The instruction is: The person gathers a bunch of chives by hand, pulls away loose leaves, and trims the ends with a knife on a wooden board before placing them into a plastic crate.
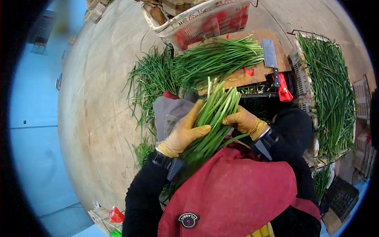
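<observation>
A bunch of garlic chives (216, 112) stands slanted in front of my chest, pale stalk ends up and green leaves hanging toward my lap. My left hand (184, 132), in a yellow glove, is wrapped round its left side with the thumb across the front. On the other side, my right hand (248, 123), gloved too, has its fingers closed on stalks at the bunch's edge; some fingertips are hidden. Beyond both hands, a large pile of chives (221, 57) lies on a cardboard sheet (252, 75). A cleaver (270, 55) rests beside the pile, its black handle toward me.
At the right stands a crate (302, 81) heaped with long chives (329, 91). A white basket with red markings (213, 25) is behind the cardboard. Red plastic (284, 89) hangs by the cleaver handle. Loose chives (152, 75) droop at the left above the concrete floor (98, 98).
</observation>
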Demonstrator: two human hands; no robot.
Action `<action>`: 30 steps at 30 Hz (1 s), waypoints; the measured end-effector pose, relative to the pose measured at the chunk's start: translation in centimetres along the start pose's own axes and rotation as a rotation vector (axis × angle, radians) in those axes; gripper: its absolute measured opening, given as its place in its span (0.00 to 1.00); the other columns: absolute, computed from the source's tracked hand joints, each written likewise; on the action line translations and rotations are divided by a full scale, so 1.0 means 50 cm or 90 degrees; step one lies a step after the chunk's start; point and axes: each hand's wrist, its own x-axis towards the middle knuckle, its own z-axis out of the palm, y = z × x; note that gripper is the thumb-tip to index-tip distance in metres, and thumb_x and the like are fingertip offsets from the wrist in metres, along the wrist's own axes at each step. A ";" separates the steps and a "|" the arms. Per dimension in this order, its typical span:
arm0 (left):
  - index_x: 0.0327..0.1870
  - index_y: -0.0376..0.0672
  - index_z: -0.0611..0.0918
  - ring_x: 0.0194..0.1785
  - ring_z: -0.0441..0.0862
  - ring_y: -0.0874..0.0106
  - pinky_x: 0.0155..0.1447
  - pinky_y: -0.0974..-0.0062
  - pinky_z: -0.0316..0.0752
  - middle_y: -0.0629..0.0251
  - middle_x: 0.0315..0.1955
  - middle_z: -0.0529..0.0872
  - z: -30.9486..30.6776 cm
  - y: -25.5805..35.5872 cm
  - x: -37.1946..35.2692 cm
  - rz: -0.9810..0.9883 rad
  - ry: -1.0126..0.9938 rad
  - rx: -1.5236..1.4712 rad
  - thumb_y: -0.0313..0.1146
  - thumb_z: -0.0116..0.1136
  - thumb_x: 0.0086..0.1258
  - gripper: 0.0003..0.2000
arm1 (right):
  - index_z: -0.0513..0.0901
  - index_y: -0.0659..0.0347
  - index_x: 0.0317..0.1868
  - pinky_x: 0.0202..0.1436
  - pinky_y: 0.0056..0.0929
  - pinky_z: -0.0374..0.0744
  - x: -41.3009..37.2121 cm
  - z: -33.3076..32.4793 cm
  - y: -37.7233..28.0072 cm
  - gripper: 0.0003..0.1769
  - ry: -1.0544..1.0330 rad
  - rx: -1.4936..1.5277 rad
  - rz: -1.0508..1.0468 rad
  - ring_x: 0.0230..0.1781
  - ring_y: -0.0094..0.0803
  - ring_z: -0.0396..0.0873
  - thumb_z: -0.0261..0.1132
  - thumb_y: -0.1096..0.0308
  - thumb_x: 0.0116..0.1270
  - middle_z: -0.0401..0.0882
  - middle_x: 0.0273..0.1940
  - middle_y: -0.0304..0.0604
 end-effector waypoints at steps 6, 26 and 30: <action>0.64 0.33 0.72 0.55 0.76 0.77 0.61 0.77 0.70 0.65 0.54 0.80 -0.023 0.013 0.018 -0.148 -0.149 -0.022 0.42 0.62 0.69 0.28 | 0.77 0.64 0.60 0.64 0.30 0.72 -0.017 -0.008 -0.014 0.29 -0.043 -0.046 0.019 0.55 0.31 0.78 0.70 0.75 0.55 0.82 0.54 0.41; 0.63 0.38 0.74 0.50 0.82 0.74 0.57 0.74 0.77 0.64 0.52 0.83 0.025 -0.012 -0.037 -0.139 -0.052 -0.168 0.32 0.58 0.71 0.21 | 0.77 0.62 0.60 0.58 0.30 0.76 -0.044 -0.002 0.021 0.28 0.072 -0.065 0.003 0.53 0.29 0.78 0.70 0.77 0.57 0.81 0.55 0.39; 0.62 0.38 0.75 0.50 0.82 0.74 0.55 0.75 0.77 0.64 0.51 0.84 0.030 -0.030 -0.039 -0.210 0.015 -0.331 0.29 0.56 0.71 0.19 | 0.79 0.65 0.56 0.55 0.28 0.76 -0.049 -0.042 0.006 0.19 0.164 -0.206 -0.053 0.49 0.28 0.79 0.61 0.79 0.63 0.83 0.49 0.40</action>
